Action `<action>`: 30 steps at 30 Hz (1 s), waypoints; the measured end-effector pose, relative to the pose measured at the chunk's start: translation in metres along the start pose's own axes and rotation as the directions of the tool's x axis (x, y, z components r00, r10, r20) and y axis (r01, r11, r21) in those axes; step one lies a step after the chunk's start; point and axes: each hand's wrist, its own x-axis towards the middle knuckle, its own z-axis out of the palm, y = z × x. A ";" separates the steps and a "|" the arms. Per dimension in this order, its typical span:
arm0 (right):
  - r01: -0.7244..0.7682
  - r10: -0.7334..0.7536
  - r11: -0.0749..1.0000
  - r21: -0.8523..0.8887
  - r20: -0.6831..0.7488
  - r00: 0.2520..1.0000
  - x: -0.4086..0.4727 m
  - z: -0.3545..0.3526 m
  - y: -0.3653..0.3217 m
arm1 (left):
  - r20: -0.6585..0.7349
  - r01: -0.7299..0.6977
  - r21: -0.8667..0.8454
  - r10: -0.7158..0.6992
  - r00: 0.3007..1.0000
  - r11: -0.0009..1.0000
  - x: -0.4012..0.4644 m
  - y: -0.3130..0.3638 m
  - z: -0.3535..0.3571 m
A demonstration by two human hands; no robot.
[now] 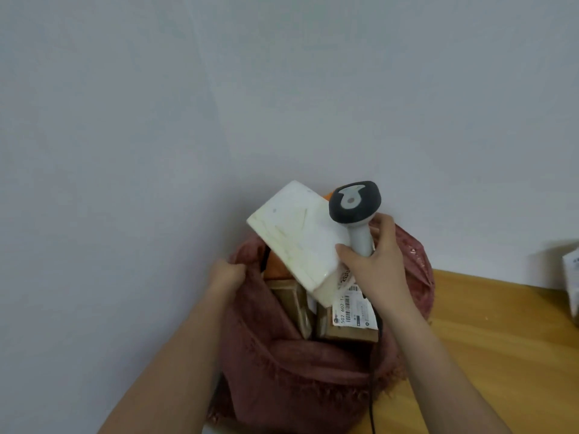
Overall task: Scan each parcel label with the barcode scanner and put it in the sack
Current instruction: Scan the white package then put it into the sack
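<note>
- Two hands are busy at the sack [300,383]: the left hand [226,274] pinches the sack's left rim and holds the mouth open, and the right hand [372,267] grips the barcode scanner [355,211] by its handle, with the thumb pressing on the white parcel [294,236].
- This white parcel stands tilted over the sack's mouth, its lower end already inside, above the brown boxes [344,330].
- It looks light and a little soft, maybe smooth and slippery, so I would hold it at the lower edge.
- One more parcel [571,277] waits well to the right of the sack.
</note>
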 end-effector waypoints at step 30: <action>-0.628 0.688 0.720 0.294 -0.192 0.699 0.007 -0.073 0.129 | 0.225 -0.415 0.062 0.392 0.892 0.908 -0.044 0.090 0.037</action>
